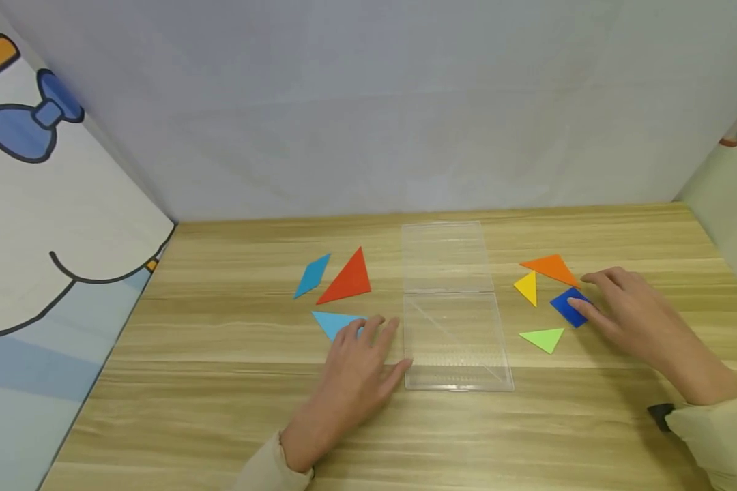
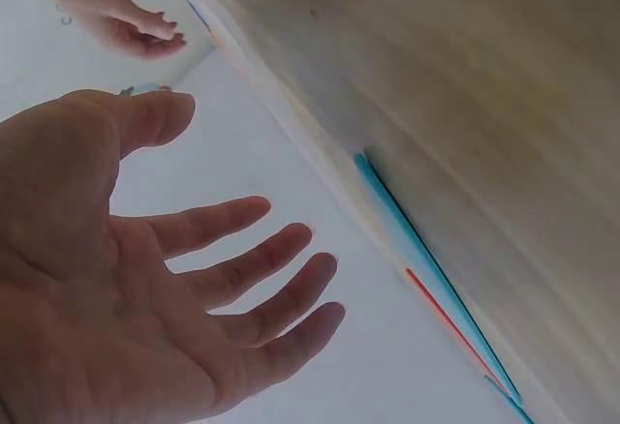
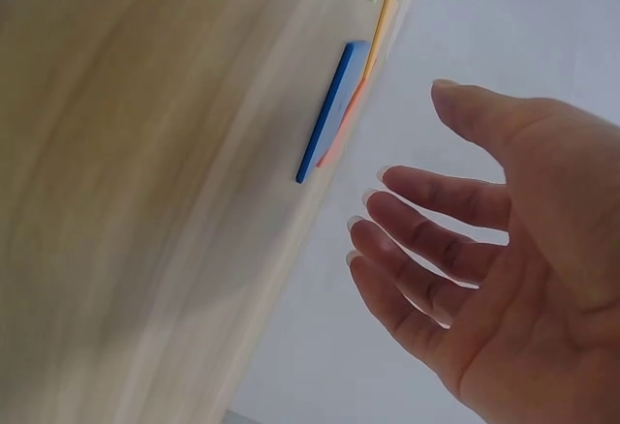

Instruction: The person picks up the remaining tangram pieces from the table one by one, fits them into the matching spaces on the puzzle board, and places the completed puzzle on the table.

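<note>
Flat coloured tangram pieces lie on the wooden table around an unfolded clear plastic case [image 1: 448,341]. My left hand [image 1: 356,372] hovers with spread fingers over a light blue triangle [image 1: 331,322], covering part of it, and its thumb overlaps the case's left edge in the head view. Beyond it lie a red triangle [image 1: 351,278] and a blue parallelogram [image 1: 312,276]. Over the dark blue square [image 1: 566,308] hangs my right hand [image 1: 641,317], fingers loosely bent. Its palm [image 3: 552,279] holds nothing in the right wrist view. Around that square are orange [image 1: 553,267], yellow [image 1: 528,288] and green [image 1: 544,339] triangles.
A pale cloth wall [image 1: 405,136] rises behind the table's back edge. At the left stands a panel with a cartoon print [image 1: 86,211], and another pale panel [image 1: 727,198] borders the right side. Wood-grain tabletop [image 1: 190,382] extends left of the pieces.
</note>
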`<action>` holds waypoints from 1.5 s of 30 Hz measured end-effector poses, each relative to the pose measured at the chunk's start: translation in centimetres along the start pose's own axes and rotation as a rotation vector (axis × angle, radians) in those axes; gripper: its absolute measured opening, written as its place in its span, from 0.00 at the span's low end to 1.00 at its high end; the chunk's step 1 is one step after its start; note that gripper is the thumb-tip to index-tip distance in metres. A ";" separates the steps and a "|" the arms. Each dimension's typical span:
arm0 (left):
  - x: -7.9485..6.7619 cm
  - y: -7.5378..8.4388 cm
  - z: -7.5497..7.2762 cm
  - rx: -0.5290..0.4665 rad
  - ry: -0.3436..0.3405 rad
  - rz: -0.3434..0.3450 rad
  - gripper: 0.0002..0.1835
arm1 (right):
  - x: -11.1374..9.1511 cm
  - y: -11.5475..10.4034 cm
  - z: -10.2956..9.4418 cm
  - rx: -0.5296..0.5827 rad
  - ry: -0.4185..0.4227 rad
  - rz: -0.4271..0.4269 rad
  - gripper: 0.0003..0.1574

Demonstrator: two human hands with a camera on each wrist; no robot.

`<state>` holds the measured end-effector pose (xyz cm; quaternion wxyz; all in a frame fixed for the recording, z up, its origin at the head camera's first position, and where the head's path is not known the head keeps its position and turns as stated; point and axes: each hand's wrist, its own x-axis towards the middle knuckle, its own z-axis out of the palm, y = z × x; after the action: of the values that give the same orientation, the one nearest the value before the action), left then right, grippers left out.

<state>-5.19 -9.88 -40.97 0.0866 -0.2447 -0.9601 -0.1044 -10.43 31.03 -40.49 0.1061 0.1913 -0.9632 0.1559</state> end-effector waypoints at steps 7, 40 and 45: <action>-0.3 1.1 -0.2 -0.024 -0.059 0.027 0.31 | -0.1 -0.4 0.2 0.013 0.009 -0.059 0.20; -1.0 1.3 0.1 -0.020 -0.217 0.188 0.27 | -0.4 -1.5 1.9 0.087 0.037 -0.242 0.17; -1.0 1.3 0.0 -0.042 -0.225 0.185 0.27 | -0.5 -1.7 1.9 0.075 0.030 -0.242 0.19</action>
<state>-3.72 -9.15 -41.01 -0.0174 -0.3440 -0.9347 -0.0878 -9.57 28.99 -41.96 0.1313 0.3077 -0.9249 0.1805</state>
